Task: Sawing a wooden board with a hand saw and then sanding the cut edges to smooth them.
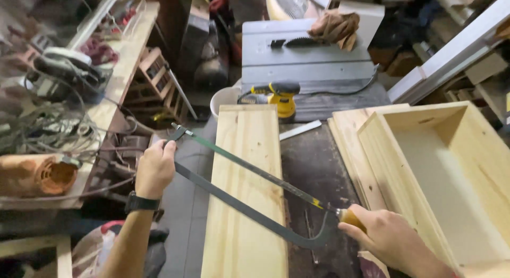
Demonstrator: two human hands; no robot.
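a: item one, largest?
b: dark tabletop (pixel 313 166), centre of view, scuffed. at 3 o'clock on it, an open pale wooden box (pixel 451 166), hollow side up, resting on a flat board.

a: next?
b: table saw (pixel 305 57), grey top, at 12 o'clock, blade just showing through the slot. a crumpled brown glove or rag (pixel 333 26) lies on its far edge.

a: then?
b: pine plank (pixel 247 187), long, pale, lying flat from the centre down to 6 o'clock, just left of the box and apart from it.

a: the tool in hand?
b: hacksaw (pixel 249 193), dark bowed frame with a thin blade, lying slantwise across the plank from 10 o'clock to 4 o'clock. whether the blade touches the wood, cannot tell.

a: hands?
b: left hand (pixel 155 169), at 9 o'clock, watch on the wrist, fingers closed around the far end of the saw frame. right hand (pixel 390 238), at 4 o'clock, fingers wrapped on the yellowish wooden handle.

a: smaller lots?
b: yellow and black sander (pixel 280 97) at 12 o'clock, standing just beyond the plank's far end. white bucket (pixel 224 100) beside it at 11 o'clock. pale flat strip (pixel 300 130) on the tabletop at 1 o'clock. side bench (pixel 114 87) at 10 o'clock with a tangle of cables (pixel 50 129).
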